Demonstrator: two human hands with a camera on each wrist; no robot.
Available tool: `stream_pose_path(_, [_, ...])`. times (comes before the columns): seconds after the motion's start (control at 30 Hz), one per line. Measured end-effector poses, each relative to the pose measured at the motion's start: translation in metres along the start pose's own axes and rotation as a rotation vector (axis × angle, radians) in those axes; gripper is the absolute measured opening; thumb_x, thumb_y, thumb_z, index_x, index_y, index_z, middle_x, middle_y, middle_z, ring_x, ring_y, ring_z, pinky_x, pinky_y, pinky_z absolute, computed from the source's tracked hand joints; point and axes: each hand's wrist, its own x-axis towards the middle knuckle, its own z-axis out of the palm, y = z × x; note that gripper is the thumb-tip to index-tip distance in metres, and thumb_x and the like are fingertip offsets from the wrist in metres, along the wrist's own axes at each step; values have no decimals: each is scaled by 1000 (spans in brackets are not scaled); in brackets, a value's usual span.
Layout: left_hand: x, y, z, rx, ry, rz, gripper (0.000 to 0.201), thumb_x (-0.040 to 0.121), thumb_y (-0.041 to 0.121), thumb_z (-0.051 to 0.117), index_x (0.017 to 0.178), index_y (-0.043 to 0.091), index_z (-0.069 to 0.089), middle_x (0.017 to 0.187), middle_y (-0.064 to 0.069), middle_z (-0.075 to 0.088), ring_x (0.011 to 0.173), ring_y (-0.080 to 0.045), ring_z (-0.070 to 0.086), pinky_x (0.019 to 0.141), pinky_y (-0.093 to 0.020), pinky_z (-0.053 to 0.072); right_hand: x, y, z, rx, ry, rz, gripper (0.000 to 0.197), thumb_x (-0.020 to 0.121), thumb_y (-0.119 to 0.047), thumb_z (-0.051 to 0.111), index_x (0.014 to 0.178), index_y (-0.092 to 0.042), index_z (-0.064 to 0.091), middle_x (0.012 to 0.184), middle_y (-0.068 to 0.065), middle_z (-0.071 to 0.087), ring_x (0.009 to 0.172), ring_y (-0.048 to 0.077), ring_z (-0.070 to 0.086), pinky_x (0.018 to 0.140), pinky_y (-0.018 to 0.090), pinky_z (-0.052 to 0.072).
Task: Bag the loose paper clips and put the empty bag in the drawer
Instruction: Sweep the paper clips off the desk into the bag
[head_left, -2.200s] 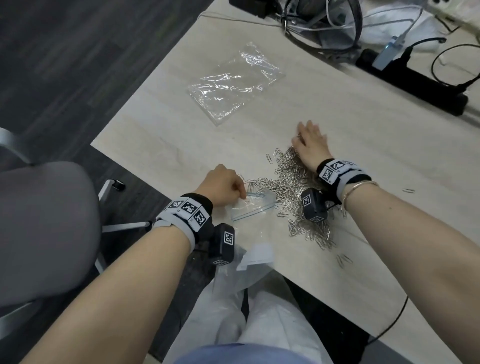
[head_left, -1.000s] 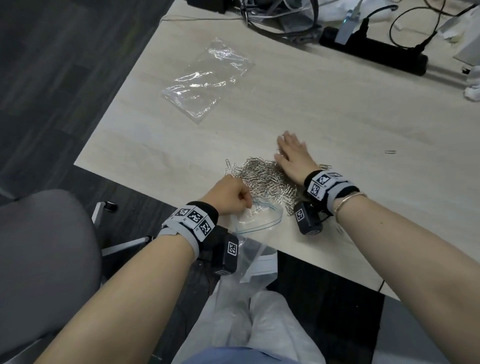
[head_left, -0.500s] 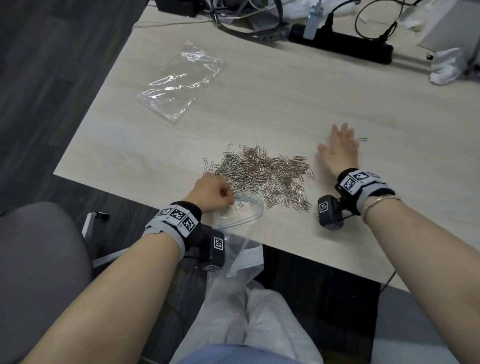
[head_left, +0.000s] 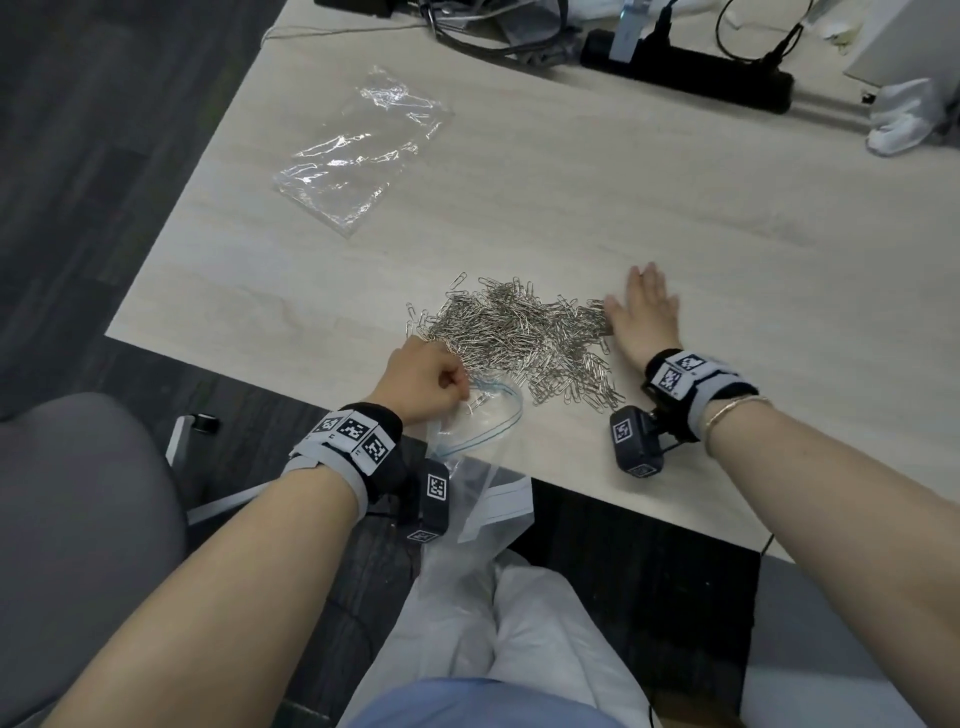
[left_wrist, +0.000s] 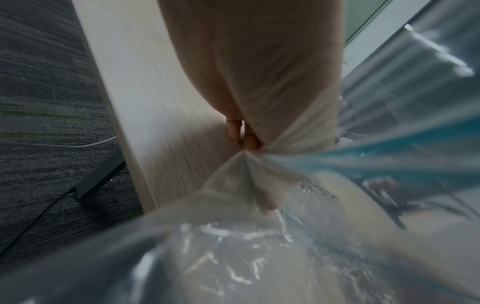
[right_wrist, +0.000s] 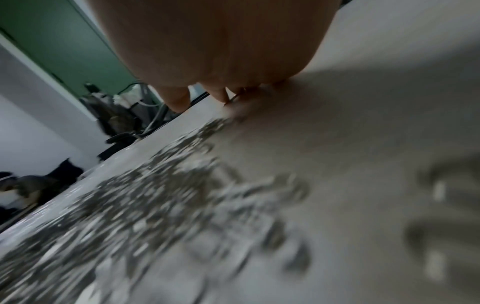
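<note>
A heap of silver paper clips (head_left: 514, 338) lies on the pale wooden table (head_left: 571, 208) near its front edge. My left hand (head_left: 426, 384) pinches the rim of a clear zip bag (head_left: 483, 431) with a blue seal; the bag's mouth lies open on the table edge and its body hangs below. The left wrist view shows the bag (left_wrist: 285, 236) bunched in my fingers (left_wrist: 249, 142). My right hand (head_left: 644, 317) lies flat with straight fingers against the heap's right side, blurred clips (right_wrist: 155, 205) beside it. A second clear bag (head_left: 358, 156) lies flat at the table's far left.
A black power strip (head_left: 691, 78) with cables runs along the far edge, with white cloth (head_left: 909, 119) at the far right. A grey chair (head_left: 78, 519) stands on my left. White trousers (head_left: 519, 623) show below the table edge.
My right hand swept right to a stray clip, then came back left against the heap. The heap lies wider than a second ago. My left hand keeps hold of the bag.
</note>
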Motion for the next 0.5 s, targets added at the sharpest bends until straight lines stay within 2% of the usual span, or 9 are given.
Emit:
stream_pose_path(0.07, [-3,0,0,-13,5,14,26,72,5,57,66,24,73,62,17,50,78,-13,48,72,-28,41,-11,-17,13,28,-27,-78,63,99,-44,23,149,-14,-1,158,7,-9,145,19,-10,115,37,-10])
stream_pose_path(0.17, [-5,-1,4,-101,36,42,30,70,-1,56,67,22,75,65,12,60,70,-10,54,73,-29,48,-26,-41,30,34,-74,-191,64,99,-45,25,149,-14,0,158,7,-8,145,19,-9,114,34,-10])
stream_pose_path(0.27, [-12,0,6,-169,39,23,28,74,-2,58,68,21,74,70,14,53,68,-3,49,71,-26,42,-36,-55,39,41,-129,-288,64,99,-44,27,149,-13,3,158,8,-6,145,19,-7,114,34,-10])
stream_pose_path(0.33, [-18,1,5,-188,25,5,28,75,-3,58,70,19,75,72,9,53,71,-8,51,71,-24,39,-42,-54,39,33,-96,-293,65,98,-45,27,149,-13,3,158,8,-6,145,19,-6,115,35,-9])
stream_pose_path(0.43, [-28,3,3,-237,-9,-52,31,75,-9,51,75,10,75,76,0,59,76,-13,55,73,-25,45,-54,-39,32,40,13,-233,64,99,-43,29,149,-14,3,158,8,-5,146,20,-7,114,36,-11])
stream_pose_path(0.5, [-33,4,5,-245,-12,-61,30,76,-10,50,78,7,75,77,2,60,72,-9,55,69,-13,43,-68,-21,26,47,95,-160,61,99,-38,30,149,-13,5,158,8,-3,146,20,-6,114,36,-11])
